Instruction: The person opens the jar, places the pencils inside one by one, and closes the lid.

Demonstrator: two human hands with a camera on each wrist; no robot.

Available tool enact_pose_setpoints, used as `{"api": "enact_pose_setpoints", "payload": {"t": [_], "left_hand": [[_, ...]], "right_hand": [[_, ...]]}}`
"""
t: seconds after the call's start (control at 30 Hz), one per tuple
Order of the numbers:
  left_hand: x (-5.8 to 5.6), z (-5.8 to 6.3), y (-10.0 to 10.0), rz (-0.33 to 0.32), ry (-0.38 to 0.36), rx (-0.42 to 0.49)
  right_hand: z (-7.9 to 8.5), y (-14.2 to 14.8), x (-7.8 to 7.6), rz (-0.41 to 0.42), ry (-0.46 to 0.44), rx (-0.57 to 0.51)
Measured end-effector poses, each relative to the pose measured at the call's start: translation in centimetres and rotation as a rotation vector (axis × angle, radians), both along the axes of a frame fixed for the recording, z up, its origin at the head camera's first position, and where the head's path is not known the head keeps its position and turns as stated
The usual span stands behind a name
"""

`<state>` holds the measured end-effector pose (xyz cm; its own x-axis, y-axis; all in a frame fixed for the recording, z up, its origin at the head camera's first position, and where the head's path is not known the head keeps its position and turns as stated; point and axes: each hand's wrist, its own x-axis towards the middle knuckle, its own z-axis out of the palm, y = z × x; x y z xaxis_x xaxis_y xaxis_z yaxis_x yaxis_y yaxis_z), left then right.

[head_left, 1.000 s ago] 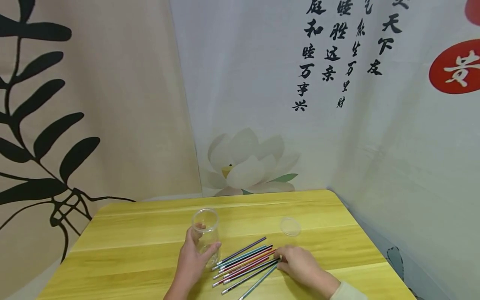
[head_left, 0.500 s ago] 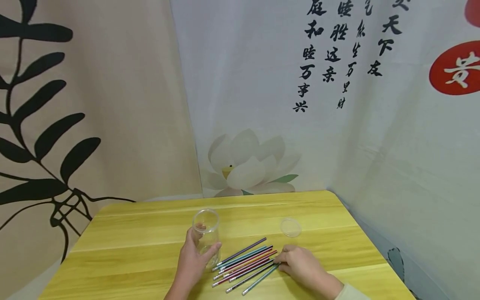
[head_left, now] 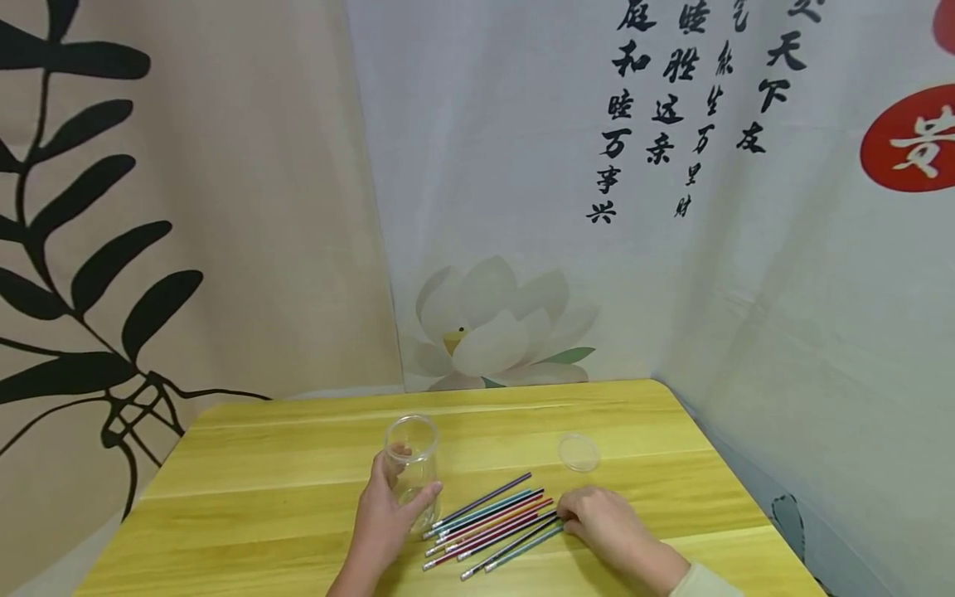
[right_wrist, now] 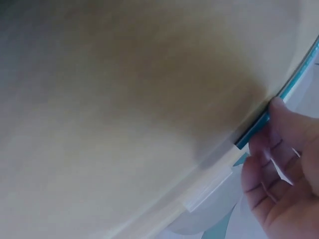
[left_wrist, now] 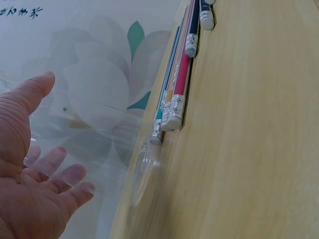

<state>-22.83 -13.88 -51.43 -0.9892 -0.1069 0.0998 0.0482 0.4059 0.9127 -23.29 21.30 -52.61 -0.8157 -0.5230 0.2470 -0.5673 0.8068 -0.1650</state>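
My left hand grips a clear plastic jar that stands upright and open-topped on the table. In the left wrist view, the fingers show through its transparent wall. Several pencils with silver ferrules and white erasers lie side by side right of the jar, eraser ends toward me. At their far ends, my right hand pinches the end of a teal pencil, the one nearest me. Thumb and fingertips meet on this teal pencil in the right wrist view.
A clear round lid lies flat beyond the pencils. The yellow wood-grain table ends at a back edge close to a hanging printed cloth with a flower and dark writing.
My right hand has shifted slightly right, drawing the teal pencil up and right. It and the dark pencil beside it now lie closer to the others. The left hand and jar stay put.
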Motion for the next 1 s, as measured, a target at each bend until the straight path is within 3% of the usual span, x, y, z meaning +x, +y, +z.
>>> {"api": "enact_pose_setpoints", "payload": {"t": [0.2, 0.33, 0.43, 0.67, 0.9, 1.0], "left_hand": [[0.0, 0.0, 0.2, 0.004, 0.007, -0.011], [-0.1, 0.0, 0.3, 0.01, 0.011, -0.014], [-0.1, -0.1, 0.2, 0.016, 0.008, -0.013], [-0.1, -0.2, 0.2, 0.011, -0.001, -0.001], [0.0, -0.1, 0.1, 0.003, -0.001, -0.003], [-0.1, -0.1, 0.1, 0.004, 0.004, -0.008]], "right_hand": [[0.6, 1.8, -0.4, -0.013, -0.097, 0.033], [1.1, 2.9, -0.9, -0.033, -0.226, 0.006], [1.2, 3.4, -1.1, -0.002, -0.289, -0.003], [0.9, 3.1, -1.1, 0.179, -0.247, 0.071], [0.6, 3.0, -0.8, 0.167, -0.187, 0.095], [0.7, 2.9, -0.7, 0.132, -0.279, -0.004]]}}
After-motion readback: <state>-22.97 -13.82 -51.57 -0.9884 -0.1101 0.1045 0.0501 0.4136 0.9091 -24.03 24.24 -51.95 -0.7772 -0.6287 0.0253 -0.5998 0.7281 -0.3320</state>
